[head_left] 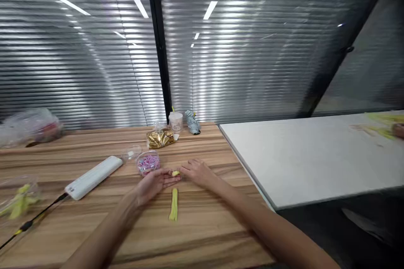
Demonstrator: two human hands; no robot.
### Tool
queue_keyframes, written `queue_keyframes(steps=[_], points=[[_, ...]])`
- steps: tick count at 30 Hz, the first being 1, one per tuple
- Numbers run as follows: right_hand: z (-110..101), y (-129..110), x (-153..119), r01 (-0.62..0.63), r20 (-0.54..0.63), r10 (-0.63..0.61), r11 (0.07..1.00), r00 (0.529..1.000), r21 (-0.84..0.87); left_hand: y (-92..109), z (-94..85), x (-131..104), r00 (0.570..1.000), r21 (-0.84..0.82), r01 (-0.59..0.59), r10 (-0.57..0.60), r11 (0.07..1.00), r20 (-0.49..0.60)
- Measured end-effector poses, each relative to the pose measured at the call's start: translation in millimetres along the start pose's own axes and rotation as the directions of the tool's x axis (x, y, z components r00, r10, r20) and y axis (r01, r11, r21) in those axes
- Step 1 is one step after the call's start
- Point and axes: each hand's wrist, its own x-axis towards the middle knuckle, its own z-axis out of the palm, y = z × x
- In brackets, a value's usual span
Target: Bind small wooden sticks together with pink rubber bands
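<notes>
My left hand (154, 185) is turned palm up, thumb and forefinger pinching a small yellow piece (176, 173) that looks soft, its other fingers stretched out. From the other side my right hand (197, 172) meets it, back of the hand up, fingers bent together at the piece's right end. What exactly lies between the right fingertips is too small to make out. Just below the hands, a flat yellow strip (173, 204) lies lengthwise on the wooden table (202, 239). Close behind the left fingers stands a clear round tub (148, 162) of small pink and purple bits.
Left are a white power strip (93, 176) with a black cable (44, 214) and a clear bag with yellow pieces (20, 201). A gold packet (160, 138), cup (176, 122) and grey-blue wrapper (192, 122) stand behind. Another person's hand (398, 130) shows at the white table (315, 155).
</notes>
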Motion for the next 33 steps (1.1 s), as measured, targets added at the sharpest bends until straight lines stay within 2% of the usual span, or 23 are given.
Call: queue_keyframes(steps=[5,10,16,20,23,29,33], points=[[-1,6,1,-0.003,0.023,0.003,1.0,1.0,-0.02,2,3.8,-4,0.999,-0.012,0.008,-0.008,1.0,0.039],[-3,0,2,-0.014,0.002,0.014,0.999,1.0,-0.032,3,6.0,-5,0.998,0.029,-0.008,0.006,1.0,0.063],[1,-1,0,0.051,-0.159,-0.056,0.998,0.986,-0.035,6,7.7,-7,0.997,0.006,0.015,-0.015,1.0,0.071],[5,-2,-2,0.045,-0.278,-0.051,0.999,0.959,-0.027,8,9.3,-8,0.998,-0.03,0.033,-0.031,0.999,0.056],[6,-4,-2,0.052,-0.328,-0.058,0.998,0.943,-0.028,7,9.7,-8,0.999,0.005,0.048,-0.048,0.999,0.023],[10,-6,-2,0.017,-0.32,-0.021,1.0,0.947,-0.017,5,11.3,-6,0.999,0.03,0.032,-0.031,0.999,-0.045],[10,-6,0,0.03,-0.251,-0.027,1.0,0.968,0.006,1,9.7,-5,0.998,0.095,0.002,0.004,0.996,-0.061]])
